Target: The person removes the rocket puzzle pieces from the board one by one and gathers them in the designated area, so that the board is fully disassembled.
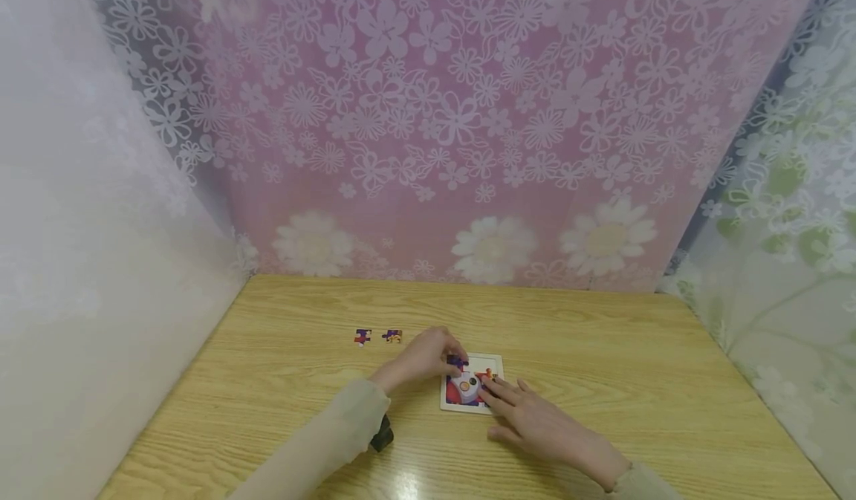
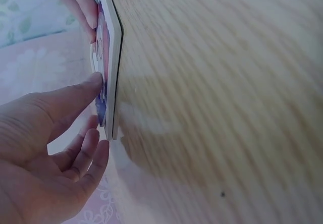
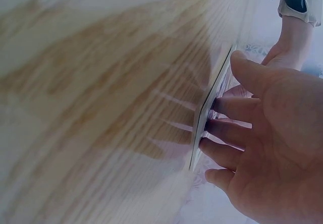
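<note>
A small square jigsaw puzzle [image 1: 468,388] with a pale frame lies on the table, showing a white figure on purple and red. Part of its upper right is bare of picture. At its upper left corner my left hand [image 1: 428,355] holds a dark purple puzzle piece [image 1: 458,361] between thumb and fingers, low against the board. In the left wrist view, the thumb [image 2: 93,82] touches the picture side. My right hand [image 1: 535,418] rests its nearly straight fingers on the puzzle's right side. The right wrist view shows those fingertips [image 3: 206,144] at the board's edge [image 3: 201,120].
Two loose puzzle pieces, one red and purple [image 1: 362,336] and one purple and orange [image 1: 393,336], lie left of the board on the wooden table [image 1: 568,329]. A black device [image 1: 383,436] sits at the left wrist. Flower-patterned curtains [image 1: 428,128] enclose the table's back and sides.
</note>
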### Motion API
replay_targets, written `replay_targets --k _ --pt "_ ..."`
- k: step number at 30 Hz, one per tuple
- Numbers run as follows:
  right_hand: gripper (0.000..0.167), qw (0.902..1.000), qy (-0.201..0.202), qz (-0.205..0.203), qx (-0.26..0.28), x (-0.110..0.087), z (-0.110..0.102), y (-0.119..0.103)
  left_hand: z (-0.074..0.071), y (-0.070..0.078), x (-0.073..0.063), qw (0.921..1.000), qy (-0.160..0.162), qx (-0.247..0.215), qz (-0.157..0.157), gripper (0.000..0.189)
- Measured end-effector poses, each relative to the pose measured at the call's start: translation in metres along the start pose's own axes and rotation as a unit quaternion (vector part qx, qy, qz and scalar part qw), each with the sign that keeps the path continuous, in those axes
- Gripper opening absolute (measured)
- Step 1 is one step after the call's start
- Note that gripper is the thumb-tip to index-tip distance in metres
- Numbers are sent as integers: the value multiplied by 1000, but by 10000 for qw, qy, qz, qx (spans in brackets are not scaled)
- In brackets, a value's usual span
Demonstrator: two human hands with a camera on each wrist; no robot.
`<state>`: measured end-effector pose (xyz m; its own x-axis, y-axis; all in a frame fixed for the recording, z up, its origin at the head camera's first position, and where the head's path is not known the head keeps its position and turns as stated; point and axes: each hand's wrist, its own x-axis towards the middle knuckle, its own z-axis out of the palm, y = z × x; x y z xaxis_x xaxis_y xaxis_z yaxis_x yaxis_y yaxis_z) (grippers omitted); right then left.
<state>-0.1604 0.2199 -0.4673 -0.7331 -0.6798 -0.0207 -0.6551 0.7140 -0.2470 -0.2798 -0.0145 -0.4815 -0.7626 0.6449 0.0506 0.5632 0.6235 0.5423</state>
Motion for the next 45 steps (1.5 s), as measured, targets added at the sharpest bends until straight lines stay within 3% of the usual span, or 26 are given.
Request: replay_targets --k 9,13,17,21,30,41,45 --pt "64 10000 -39 32 11 1 -1 -1 0 3 0 9999 107 64 31 26" --pt "64 9999 -87 81 51 1 -2 -2 0 -1 -1 9987 196 -469 -69 27" --pt "64 9998 -124 111 129 1 -2 -3 -1 -6 -1 9922 307 -1199 -125 21" --pt "64 9998 -102 95 157 1 -2 -3 -3 -9 -3 9870 360 -1555 -198 16" --pt "64 9996 -151 175 151 2 1 -1 -5 -12 -8 9883 405 -1415 -393 12" --pt "64 9998 -98 90 120 2 -1 -2 -8 -14 -11 9848 441 -1623 -430 12" --pt "63 9997 -150 155 140 2 0 -1 -8 -16 -13 9802 425 -1875 -472 11"
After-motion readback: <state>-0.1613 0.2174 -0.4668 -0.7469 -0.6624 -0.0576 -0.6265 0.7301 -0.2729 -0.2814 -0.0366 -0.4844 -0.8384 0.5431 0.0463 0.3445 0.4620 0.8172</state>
